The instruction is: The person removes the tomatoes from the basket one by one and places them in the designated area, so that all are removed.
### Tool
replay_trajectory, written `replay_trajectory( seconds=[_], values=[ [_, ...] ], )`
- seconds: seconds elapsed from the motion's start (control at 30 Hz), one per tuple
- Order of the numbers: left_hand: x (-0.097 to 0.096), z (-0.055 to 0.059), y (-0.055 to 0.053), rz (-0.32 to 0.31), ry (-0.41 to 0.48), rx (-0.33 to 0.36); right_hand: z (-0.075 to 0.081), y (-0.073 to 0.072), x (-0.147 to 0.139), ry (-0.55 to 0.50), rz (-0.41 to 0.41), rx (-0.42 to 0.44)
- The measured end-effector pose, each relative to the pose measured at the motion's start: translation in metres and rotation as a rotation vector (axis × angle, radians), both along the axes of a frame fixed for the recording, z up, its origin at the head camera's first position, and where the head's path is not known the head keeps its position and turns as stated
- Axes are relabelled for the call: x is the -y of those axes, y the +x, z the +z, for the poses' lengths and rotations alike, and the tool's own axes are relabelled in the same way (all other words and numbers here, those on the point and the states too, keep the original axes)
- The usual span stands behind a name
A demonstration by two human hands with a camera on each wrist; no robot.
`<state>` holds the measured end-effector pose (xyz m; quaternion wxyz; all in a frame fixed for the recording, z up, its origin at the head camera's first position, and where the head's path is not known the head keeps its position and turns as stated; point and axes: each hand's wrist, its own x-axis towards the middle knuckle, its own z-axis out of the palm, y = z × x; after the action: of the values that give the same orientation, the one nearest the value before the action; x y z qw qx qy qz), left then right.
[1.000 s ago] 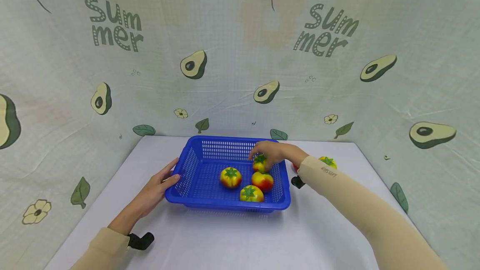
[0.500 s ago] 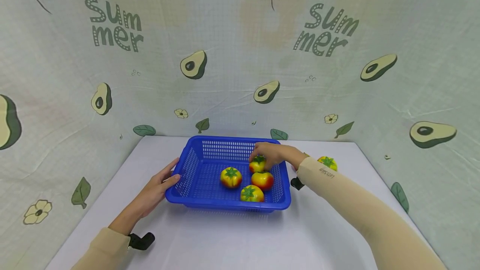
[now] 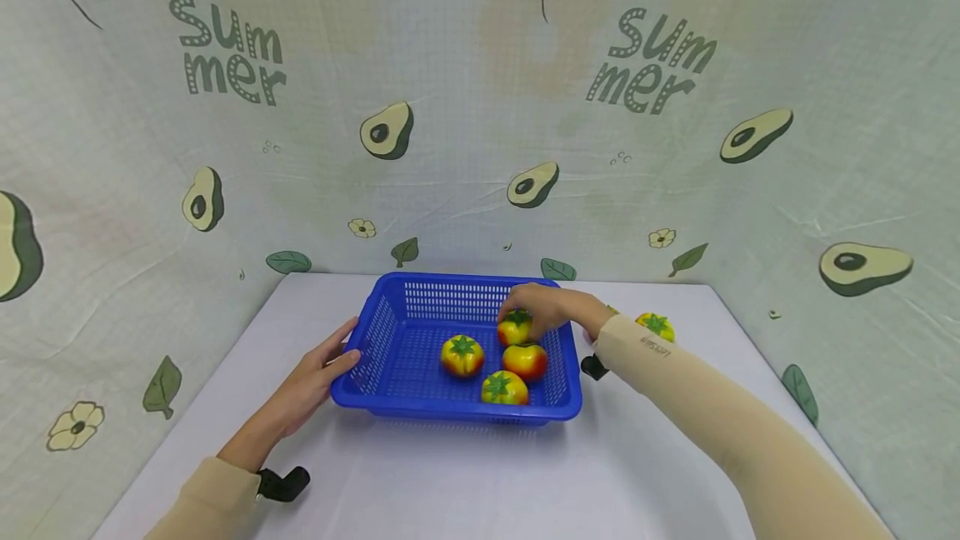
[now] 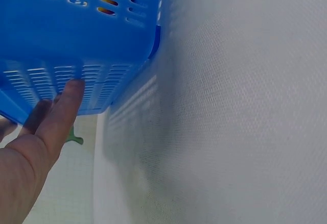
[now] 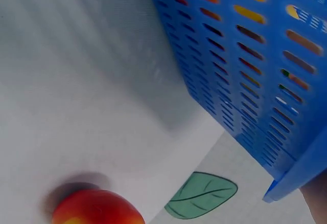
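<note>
A blue perforated plastic basket stands on the white table. My left hand touches its left rim and side with extended fingers; in the left wrist view a finger lies against the outer slotted wall. My right hand reaches over the right side and curls its fingers round a yellow-red tomato with a green leafy top, at the basket's back right. Inside sit three more tomatoes: one in the middle, a stem-less-looking one at right, and one at the front.
Right of the basket, another tomato lies on the table. A red one shows beside the basket in the right wrist view, mostly hidden by the right arm in the head view. A printed cloth hangs behind.
The right hand and its tomato have shifted very slightly left and down within the basket, then stayed nearly still. The left hand and the basket keep their place.
</note>
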<state>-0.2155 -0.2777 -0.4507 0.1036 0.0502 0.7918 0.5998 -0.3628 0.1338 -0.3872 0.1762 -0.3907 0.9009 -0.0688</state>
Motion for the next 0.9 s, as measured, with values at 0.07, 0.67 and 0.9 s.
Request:
replay_trajectory(
  seconds=[0.07,0.67,0.9],
  values=[
    [0.0,0.0,0.0,0.002,-0.001,0.001,0.004,0.001,-0.001,-0.01,-0.011,-0.005],
    [-0.001,0.001,0.002,0.009,-0.004,0.002,0.074,0.012,-0.05,-0.215,-0.042,-0.074],
    [-0.001,0.001,0.002,0.004,-0.006,-0.004,0.088,0.016,-0.1,-0.228,-0.119,-0.14]
  ],
)
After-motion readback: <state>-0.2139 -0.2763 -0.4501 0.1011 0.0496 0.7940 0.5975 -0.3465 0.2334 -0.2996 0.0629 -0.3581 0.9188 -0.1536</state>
